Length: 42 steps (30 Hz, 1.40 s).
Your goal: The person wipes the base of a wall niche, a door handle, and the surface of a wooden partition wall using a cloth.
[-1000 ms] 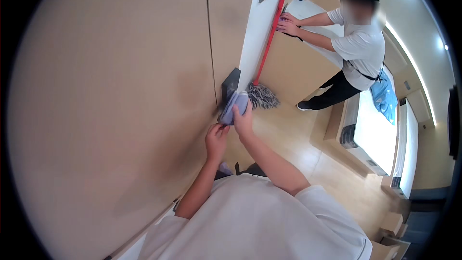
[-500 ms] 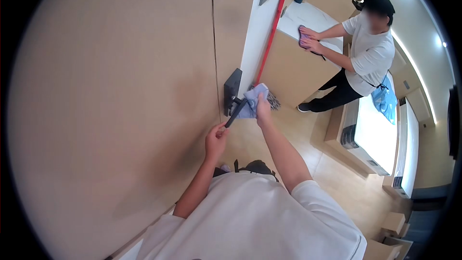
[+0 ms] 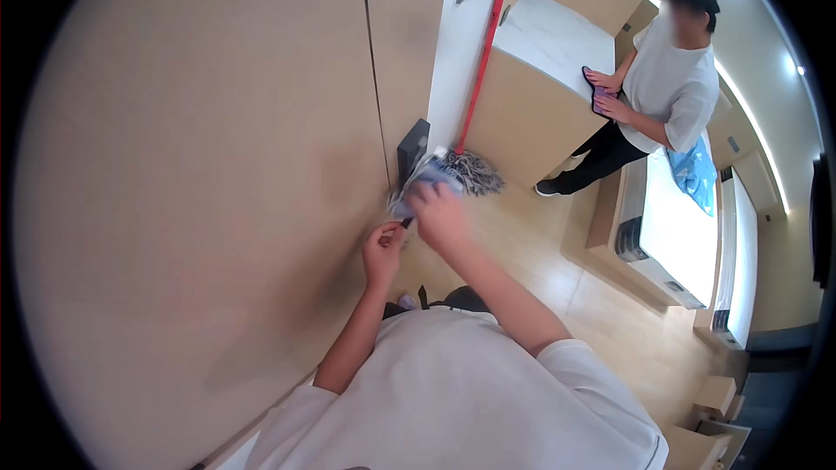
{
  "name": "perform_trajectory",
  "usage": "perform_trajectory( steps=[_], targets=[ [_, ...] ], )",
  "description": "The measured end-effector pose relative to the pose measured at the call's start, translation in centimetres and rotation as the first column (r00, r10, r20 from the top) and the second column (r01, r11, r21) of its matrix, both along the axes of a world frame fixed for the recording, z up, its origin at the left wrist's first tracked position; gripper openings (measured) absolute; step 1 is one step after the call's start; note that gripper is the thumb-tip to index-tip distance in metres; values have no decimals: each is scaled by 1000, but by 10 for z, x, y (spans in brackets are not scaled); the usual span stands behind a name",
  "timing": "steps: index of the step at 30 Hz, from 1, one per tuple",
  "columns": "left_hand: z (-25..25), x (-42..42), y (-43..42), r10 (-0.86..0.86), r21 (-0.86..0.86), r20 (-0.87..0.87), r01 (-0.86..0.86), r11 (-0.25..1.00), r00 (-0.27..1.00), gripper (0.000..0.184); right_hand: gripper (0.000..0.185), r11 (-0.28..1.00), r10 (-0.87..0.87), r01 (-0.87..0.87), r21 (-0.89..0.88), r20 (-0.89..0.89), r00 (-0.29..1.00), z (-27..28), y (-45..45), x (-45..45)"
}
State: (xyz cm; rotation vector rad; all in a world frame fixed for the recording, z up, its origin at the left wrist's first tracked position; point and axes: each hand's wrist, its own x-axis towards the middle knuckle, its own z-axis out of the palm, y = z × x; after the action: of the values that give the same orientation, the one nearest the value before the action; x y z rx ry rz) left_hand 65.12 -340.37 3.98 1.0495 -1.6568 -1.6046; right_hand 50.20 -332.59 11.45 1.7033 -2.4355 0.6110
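My left hand pinches the tip of the black door handle, which juts from a dark lock plate on the beige door. Just above and to the right, my right hand is closed on a blue-purple cloth, laid over the handle. Motion blurs the cloth and the right fingers. Most of the handle is hidden under them.
A red-handled mop leans beyond the door edge, its grey head on the floor. At a white-topped counter stands another person, hands on a purple cloth. Beds stand at the right.
My right hand and its cloth moved off to the right, uncovering the handle, then came back over it. The other person's cloth slid toward their body along the counter.
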Motion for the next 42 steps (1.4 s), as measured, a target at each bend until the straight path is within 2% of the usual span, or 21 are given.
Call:
perform_trajectory(
  steps=[2, 3, 5, 8, 11, 14, 15, 18, 20, 21, 23, 24, 26, 28, 29, 30, 32, 35, 38, 41, 42],
  targets=[
    [-20, 4, -6, -4, -116, 106, 16, 993, 994, 17, 36, 985, 142, -144, 95, 25, 990, 5, -1, 8],
    [-27, 7, -11, 3, -177, 158, 25, 984, 987, 17, 34, 988, 145, -153, 29, 195, 970, 4, -2, 0],
    [-15, 14, -13, -9, -172, 130, 32, 985, 991, 16, 32, 983, 182, -152, -101, 516, 837, 6, 6, -30],
    [-13, 25, -9, -27, -143, 160, 51, 988, 987, 17, 34, 987, -103, 151, -57, 502, 859, 47, 13, -68],
    [-20, 29, -3, -60, -57, 158, 70, 996, 986, 20, 35, 988, -81, 116, -99, 306, 949, 59, 6, -69],
    [-23, 17, -3, -62, -35, -3, 61, 997, 998, 26, 31, 969, -247, 244, 37, 199, 948, 29, -8, -39],
    [-23, 10, 0, -61, -38, -86, 58, 998, 994, 28, 34, 977, -204, 212, -25, 186, 961, 10, -8, -34],
    [-17, 1, 6, -103, -23, -72, 102, 995, 992, 32, 42, 978, -33, 45, -206, 58, 998, -7, 2, -16],
    [2, 2, 11, -127, -119, 127, 142, 983, 984, 32, 39, 999, 6, 1, -32, 227, 974, 14, 4, 6],
    [6, 8, 12, -127, -162, 239, 169, 972, 963, 31, 38, 995, 79, -60, -78, 265, 961, 12, 9, 16],
    [-7, 15, 9, -88, -275, 294, 172, 946, 952, 29, 35, 972, 211, -161, -173, 323, 923, 12, 18, 25],
    [-15, 12, 9, -70, -329, 318, 180, 927, 946, 28, 33, 975, 204, -147, -165, 413, 888, 21, 23, 23],
    [-60, 1, 14, -22, -65, -117, 14, 998, 993, 27, 30, 985, 168, -113, -127, 605, 778, 24, 35, 30],
    [-54, -5, 21, -20, 38, -231, 30, 999, 973, 27, 26, 972, 106, 107, -211, 792, 601, 16, 38, 27],
    [-45, -2, 23, -89, -14, -139, 88, 996, 986, 28, 25, 948, 96, 218, -230, 865, 492, 11, 40, 24],
    [-34, -1, 27, -150, -60, -42, 147, 987, 988, 29, 25, 914, 55, 334, -230, 886, 460, 10, 41, 18],
    [-37, -7, 28, -155, 104, -77, 163, 981, 985, 32, 24, 811, -1, 541, -224, 923, 384, 17, 40, -4],
    [-35, -14, 24, -150, 227, -88, 166, 960, 985, 39, 29, 813, -13, 437, -384, 739, 673, 4, 28, -31],
    [-39, -23, 27, -115, 267, -70, 129, 955, 991, 42, 35, 878, -170, 274, -393, 278, 945, -18, 10, -22],
    [-45, -28, 12, -127, 302, -170, 175, 937, 977, 37, 44, 949, -55, 94, -300, 135, 989, -19, -9, 1],
    [-50, -25, 12, -141, 327, -213, 207, 922, 967, 36, 45, 961, -47, 86, -262, 151, 987, -18, -11, 8]
  ],
)
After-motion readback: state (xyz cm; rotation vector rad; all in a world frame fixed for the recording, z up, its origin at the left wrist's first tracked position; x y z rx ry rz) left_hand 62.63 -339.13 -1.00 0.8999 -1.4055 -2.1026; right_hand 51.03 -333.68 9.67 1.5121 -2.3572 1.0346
